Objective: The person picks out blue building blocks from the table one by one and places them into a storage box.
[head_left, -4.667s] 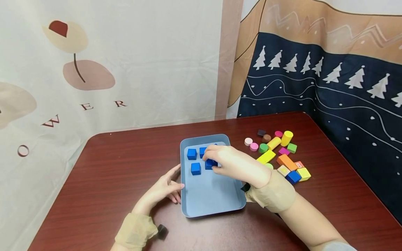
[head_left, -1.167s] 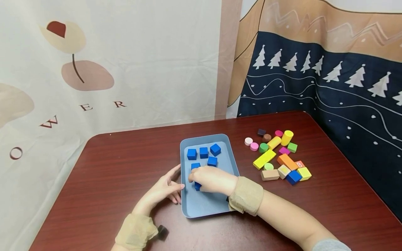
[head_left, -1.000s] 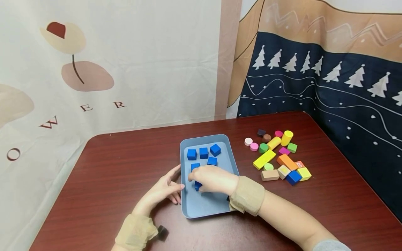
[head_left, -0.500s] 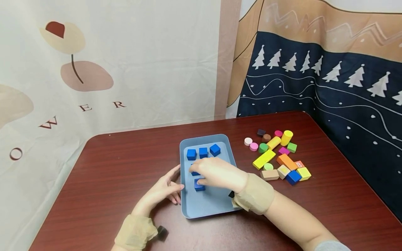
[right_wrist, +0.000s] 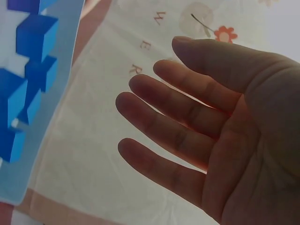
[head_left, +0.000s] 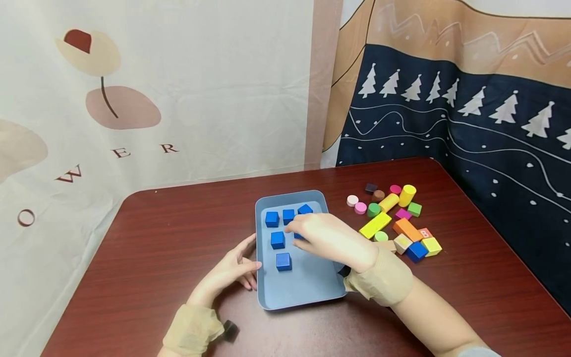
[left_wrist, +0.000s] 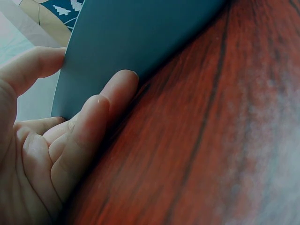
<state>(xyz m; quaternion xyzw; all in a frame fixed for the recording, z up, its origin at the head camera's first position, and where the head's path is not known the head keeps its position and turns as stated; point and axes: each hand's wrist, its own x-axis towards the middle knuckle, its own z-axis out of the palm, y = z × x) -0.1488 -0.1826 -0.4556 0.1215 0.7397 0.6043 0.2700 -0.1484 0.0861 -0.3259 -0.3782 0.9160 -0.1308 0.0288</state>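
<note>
A blue-grey tray (head_left: 303, 287) holds several blue cubes: a back row with a left cube (head_left: 271, 219), a middle cube (head_left: 288, 216) and a turned right cube (head_left: 305, 209). Nearer are a second-row cube (head_left: 277, 240) and the front cube (head_left: 283, 262). Another cube (head_left: 298, 236) is mostly hidden behind my right hand (head_left: 327, 235). That hand hovers over the tray's right side; in the right wrist view its fingers (right_wrist: 164, 126) are spread with nothing held. My left hand (head_left: 232, 267) rests against the tray's left wall (left_wrist: 112, 42), thumb at the rim and relaxed fingertips on the outside.
Right of the tray lie several coloured blocks, among them a yellow bar (head_left: 375, 225), an orange block (head_left: 407, 230), a blue block (head_left: 417, 252) and a standing yellow cylinder (head_left: 407, 195). Printed cloths (head_left: 223, 89) hang behind the dark red table (head_left: 192, 223).
My right hand has let go of the front blue cube, lifted, and moved right and back across the tray. That cube now stands uncovered. My left hand has stayed at the tray's side.
</note>
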